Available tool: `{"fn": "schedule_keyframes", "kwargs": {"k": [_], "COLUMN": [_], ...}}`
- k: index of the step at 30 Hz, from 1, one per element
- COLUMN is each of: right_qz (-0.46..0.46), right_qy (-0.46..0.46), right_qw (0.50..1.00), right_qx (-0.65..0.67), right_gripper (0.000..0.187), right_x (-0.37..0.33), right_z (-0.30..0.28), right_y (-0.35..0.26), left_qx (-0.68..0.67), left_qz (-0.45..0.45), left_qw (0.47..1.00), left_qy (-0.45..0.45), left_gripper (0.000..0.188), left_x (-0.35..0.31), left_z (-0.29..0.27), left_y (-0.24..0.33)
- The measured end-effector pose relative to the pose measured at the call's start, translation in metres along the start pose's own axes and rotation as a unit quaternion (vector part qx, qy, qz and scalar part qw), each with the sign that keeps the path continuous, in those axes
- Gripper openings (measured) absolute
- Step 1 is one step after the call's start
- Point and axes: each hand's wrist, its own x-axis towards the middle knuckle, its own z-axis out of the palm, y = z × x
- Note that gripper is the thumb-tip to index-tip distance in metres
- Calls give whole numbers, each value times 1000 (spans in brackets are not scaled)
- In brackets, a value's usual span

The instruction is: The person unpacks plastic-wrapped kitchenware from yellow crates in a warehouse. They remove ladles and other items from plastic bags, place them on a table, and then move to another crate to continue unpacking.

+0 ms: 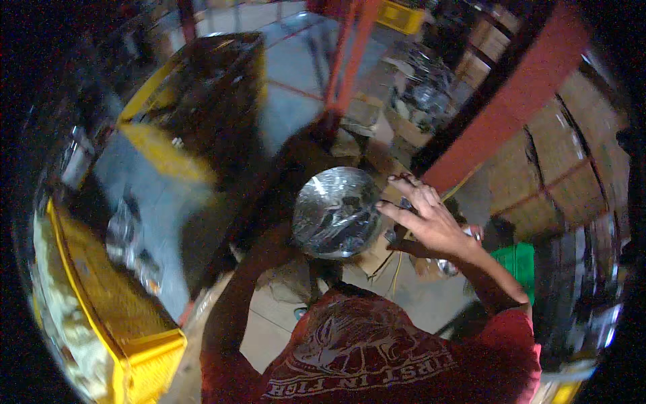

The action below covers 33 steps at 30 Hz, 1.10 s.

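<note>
A shiny, round metal bowl (338, 212) is in front of my chest, its surface full of bright and dark reflections. At its right rim is my right hand (425, 214), with the fingers stretched out and apart. The index fingertip is at or very close to the metal; whether it touches, I cannot tell. My left hand (277, 237) is in deep shadow against the bowl's left edge, and its fingers do not show. What lies under the bowl is hidden.
Yellow crates stand at the left, one (151, 363) near and one (171, 151) farther off. A red post (346, 60) rises beyond the bowl, and a red beam (501, 114) slants past on the right. Strapped cartons (538, 168) and a green crate (518, 266) are at the right.
</note>
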Motion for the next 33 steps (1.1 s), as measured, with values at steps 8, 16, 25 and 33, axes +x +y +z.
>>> {"fn": "schedule_keyframes", "kwargs": {"k": [8,16,25,33], "right_qz": [-145,245,-97,-299], "right_qy": [-193,-141,35,109], "right_qw": [967,833,983,943], "right_qx": [85,475,155,93], "right_gripper": [32,47,46,63], "right_x": [60,103,88,107], "right_z": [3,50,63,91], "right_y": [16,24,11,30], "left_qx": [150,302,169,-131], "left_qz": [-53,-167,-169,-178], "left_qw": [987,928,951,968], "left_qy": [16,139,194,122], "left_gripper": [41,38,30,31], "left_x": [-73,-146,-180,-185], "left_z": [-38,-46,-48,-32], "left_y": [44,85,82,100]}}
